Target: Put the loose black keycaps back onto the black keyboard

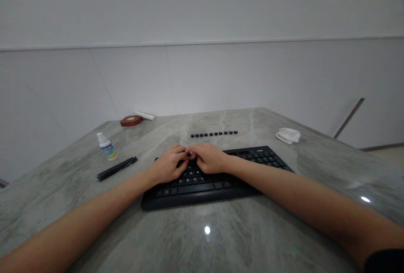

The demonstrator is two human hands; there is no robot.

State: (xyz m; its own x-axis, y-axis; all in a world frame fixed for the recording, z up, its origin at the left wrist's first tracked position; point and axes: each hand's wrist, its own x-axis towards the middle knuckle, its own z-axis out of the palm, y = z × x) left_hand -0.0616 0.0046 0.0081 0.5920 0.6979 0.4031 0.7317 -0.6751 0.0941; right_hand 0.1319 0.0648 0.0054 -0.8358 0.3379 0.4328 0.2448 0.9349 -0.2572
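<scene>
A black keyboard [195, 189] lies on the grey marbled table in front of me. Above its upper left keys my left hand [172, 163] is closed, fingers bent inward, the wrist resting near the keyboard's left end. My right hand [210, 158] meets it from the right, also closed, with its fingertips against those of the left. Whatever the fingertips pinch or press is too small and hidden to make out. Behind the keyboard runs a row of several small black keycaps [216, 134].
To the left are a white spray bottle [107, 147] with a blue and yellow label and a black, slim brush-like tool [116, 168]. Farther back lie a reddish-brown case [131, 121] and a white narrow box [145, 115]. A folded white cloth [288, 135] is at right, and a wall stands behind.
</scene>
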